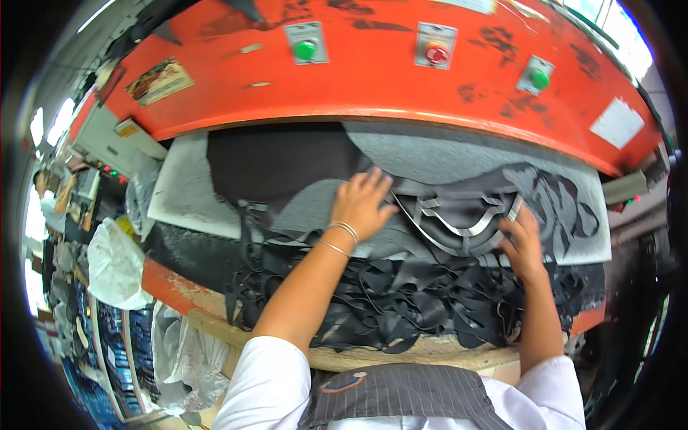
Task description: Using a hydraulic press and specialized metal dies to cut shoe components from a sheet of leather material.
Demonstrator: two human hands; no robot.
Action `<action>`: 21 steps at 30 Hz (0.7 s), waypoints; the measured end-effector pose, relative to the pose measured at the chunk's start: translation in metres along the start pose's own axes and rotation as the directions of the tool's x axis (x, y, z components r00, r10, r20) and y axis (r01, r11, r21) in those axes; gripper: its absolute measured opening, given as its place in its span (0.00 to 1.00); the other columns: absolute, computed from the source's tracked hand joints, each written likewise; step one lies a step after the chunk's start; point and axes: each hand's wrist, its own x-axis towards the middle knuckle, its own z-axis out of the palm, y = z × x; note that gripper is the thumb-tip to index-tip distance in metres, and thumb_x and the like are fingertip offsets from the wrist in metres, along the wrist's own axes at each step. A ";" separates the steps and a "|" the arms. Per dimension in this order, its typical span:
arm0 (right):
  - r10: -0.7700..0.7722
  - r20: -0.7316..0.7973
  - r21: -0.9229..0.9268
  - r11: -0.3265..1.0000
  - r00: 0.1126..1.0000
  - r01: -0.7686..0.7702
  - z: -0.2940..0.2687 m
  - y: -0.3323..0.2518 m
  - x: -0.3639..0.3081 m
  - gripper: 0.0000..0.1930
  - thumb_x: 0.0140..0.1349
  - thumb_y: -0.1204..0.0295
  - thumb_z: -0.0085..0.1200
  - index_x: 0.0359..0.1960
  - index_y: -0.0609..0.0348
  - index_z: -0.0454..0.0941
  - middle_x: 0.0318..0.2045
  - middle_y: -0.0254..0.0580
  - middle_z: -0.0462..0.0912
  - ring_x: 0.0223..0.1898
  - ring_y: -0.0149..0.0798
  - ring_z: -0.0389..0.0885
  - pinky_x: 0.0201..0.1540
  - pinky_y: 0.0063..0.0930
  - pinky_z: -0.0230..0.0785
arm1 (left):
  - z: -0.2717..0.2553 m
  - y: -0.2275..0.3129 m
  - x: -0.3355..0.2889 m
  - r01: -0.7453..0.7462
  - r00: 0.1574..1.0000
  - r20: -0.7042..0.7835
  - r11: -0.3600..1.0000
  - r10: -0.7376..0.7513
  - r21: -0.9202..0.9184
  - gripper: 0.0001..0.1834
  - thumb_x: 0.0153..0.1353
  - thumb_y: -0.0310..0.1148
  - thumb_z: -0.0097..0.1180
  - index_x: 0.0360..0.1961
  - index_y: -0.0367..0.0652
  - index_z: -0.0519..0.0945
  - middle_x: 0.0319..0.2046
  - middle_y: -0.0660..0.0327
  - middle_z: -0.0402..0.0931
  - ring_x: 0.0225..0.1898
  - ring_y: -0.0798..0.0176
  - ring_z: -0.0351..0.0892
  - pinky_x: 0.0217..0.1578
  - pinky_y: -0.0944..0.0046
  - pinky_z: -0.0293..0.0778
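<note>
A steel cutting die, with a curved outer band and inner strips, rests on the dark sheet material. My right hand grips its right edge, with the thumb low and the fingers along the rim. Left of the die, my left hand lies palm down with its fingers spread, on or just over the sheet. A broad uncut piece of dark leather-like sheet reaches to the upper left. Cut strips with holes lie right of the die. Grey-white cutting board shows beneath.
An orange press beam with green and red buttons spans the far side. Tangled black offcuts heap along the near edge, over a wooden rail. White plastic bags hang at the left. Another person is farther off there.
</note>
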 end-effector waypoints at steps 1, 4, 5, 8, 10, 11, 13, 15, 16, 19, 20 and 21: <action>-0.044 0.024 -0.003 0.999 0.999 0.045 -0.013 -0.004 -0.016 0.22 0.33 0.74 0.69 0.36 0.54 0.77 0.65 0.64 0.63 0.63 0.63 0.64 0.64 0.51 0.55 | -0.002 0.000 -0.012 -0.032 0.998 0.051 0.999 0.031 0.017 0.34 0.62 0.56 0.50 0.67 0.54 0.66 0.70 0.57 0.58 0.70 0.49 0.53 0.67 0.46 0.50; -0.047 0.054 0.014 0.999 0.997 0.046 -0.044 -0.017 -0.070 0.22 0.28 0.75 0.69 0.31 0.53 0.77 0.66 0.65 0.61 0.63 0.64 0.63 0.64 0.51 0.54 | 0.005 0.002 -0.031 -0.089 0.995 0.051 0.996 0.090 -0.027 0.34 0.64 0.56 0.48 0.68 0.56 0.65 0.71 0.57 0.55 0.73 0.49 0.48 0.69 0.44 0.46; -0.056 0.109 0.039 0.998 0.992 0.052 -0.052 -0.019 -0.087 0.22 0.27 0.74 0.70 0.30 0.52 0.77 0.67 0.66 0.60 0.64 0.65 0.62 0.64 0.51 0.54 | 0.005 0.005 -0.032 -0.119 0.988 0.097 0.992 0.123 -0.051 0.34 0.64 0.57 0.47 0.68 0.57 0.64 0.71 0.57 0.54 0.73 0.49 0.47 0.69 0.43 0.45; -0.135 0.217 0.040 0.991 0.967 0.130 -0.057 -0.032 -0.132 0.23 0.25 0.72 0.71 0.31 0.48 0.79 0.69 0.65 0.55 0.64 0.66 0.61 0.64 0.55 0.53 | -0.011 0.015 -0.028 -0.198 0.969 0.135 0.978 0.206 -0.065 0.33 0.65 0.57 0.45 0.69 0.58 0.64 0.72 0.57 0.53 0.74 0.48 0.45 0.69 0.42 0.43; -0.059 0.292 0.118 0.993 0.954 0.025 -0.042 -0.045 -0.139 0.21 0.31 0.72 0.71 0.32 0.48 0.79 0.68 0.63 0.57 0.65 0.65 0.60 0.64 0.53 0.53 | -0.008 0.006 -0.027 -0.202 0.963 0.171 0.978 0.206 -0.043 0.32 0.66 0.57 0.45 0.69 0.59 0.64 0.72 0.58 0.52 0.74 0.48 0.44 0.69 0.41 0.42; -0.026 0.341 0.170 0.985 0.940 -0.034 -0.038 -0.051 -0.138 0.20 0.33 0.73 0.70 0.32 0.49 0.78 0.68 0.61 0.58 0.66 0.64 0.59 0.64 0.53 0.52 | -0.003 0.007 -0.026 -0.211 0.961 0.170 0.976 0.216 -0.046 0.32 0.66 0.57 0.45 0.69 0.59 0.64 0.72 0.58 0.52 0.74 0.48 0.44 0.69 0.41 0.42; 0.004 0.371 0.150 0.987 0.929 -0.064 -0.047 -0.062 -0.119 0.18 0.40 0.68 0.72 0.34 0.49 0.80 0.63 0.60 0.67 0.62 0.60 0.66 0.62 0.49 0.57 | -0.003 0.005 -0.036 -0.211 0.958 0.192 0.977 0.215 -0.042 0.32 0.65 0.57 0.45 0.68 0.60 0.64 0.72 0.58 0.52 0.74 0.48 0.44 0.69 0.40 0.40; 0.065 0.692 0.142 0.964 0.719 -0.224 -0.065 -0.067 -0.072 0.20 0.42 0.59 0.72 0.37 0.50 0.81 0.54 0.56 0.77 0.55 0.57 0.73 0.58 0.46 0.63 | -0.011 -0.004 -0.051 -0.191 0.954 0.227 0.981 0.194 -0.039 0.33 0.64 0.56 0.48 0.68 0.60 0.65 0.72 0.58 0.52 0.74 0.49 0.44 0.70 0.39 0.39; 0.095 0.672 0.081 0.977 0.735 -0.200 -0.065 -0.059 -0.055 0.26 0.41 0.54 0.71 0.40 0.54 0.81 0.47 0.51 0.82 0.50 0.54 0.77 0.55 0.43 0.66 | -0.017 -0.009 -0.057 -0.174 0.946 0.260 0.980 0.192 -0.091 0.33 0.63 0.56 0.50 0.68 0.60 0.65 0.72 0.59 0.52 0.74 0.50 0.44 0.69 0.39 0.39; -0.004 0.343 0.094 0.995 0.939 -0.030 -0.056 -0.032 -0.002 0.23 0.51 0.60 0.66 0.46 0.58 0.79 0.52 0.50 0.79 0.53 0.54 0.74 0.56 0.45 0.66 | -0.038 -0.025 -0.068 -0.058 0.968 0.238 0.993 0.081 -0.102 0.30 0.61 0.54 0.55 0.63 0.57 0.71 0.69 0.58 0.60 0.72 0.53 0.52 0.68 0.38 0.40; 0.043 0.335 0.067 0.995 0.941 -0.069 -0.049 -0.023 0.022 0.28 0.53 0.59 0.65 0.53 0.58 0.75 0.55 0.51 0.77 0.57 0.56 0.72 0.60 0.45 0.63 | -0.043 -0.036 -0.072 0.028 0.978 0.210 0.998 -0.014 -0.062 0.29 0.60 0.54 0.55 0.61 0.55 0.74 0.67 0.57 0.63 0.71 0.53 0.55 0.68 0.38 0.41; 0.001 0.271 0.026 1.000 0.963 -0.009 -0.036 -0.004 0.044 0.30 0.52 0.58 0.66 0.55 0.58 0.73 0.57 0.51 0.75 0.60 0.56 0.70 0.62 0.45 0.61 | -0.048 -0.046 -0.078 0.098 0.990 0.103 0.995 -0.095 -0.022 0.27 0.60 0.53 0.56 0.57 0.53 0.77 0.64 0.56 0.67 0.70 0.52 0.58 0.67 0.38 0.43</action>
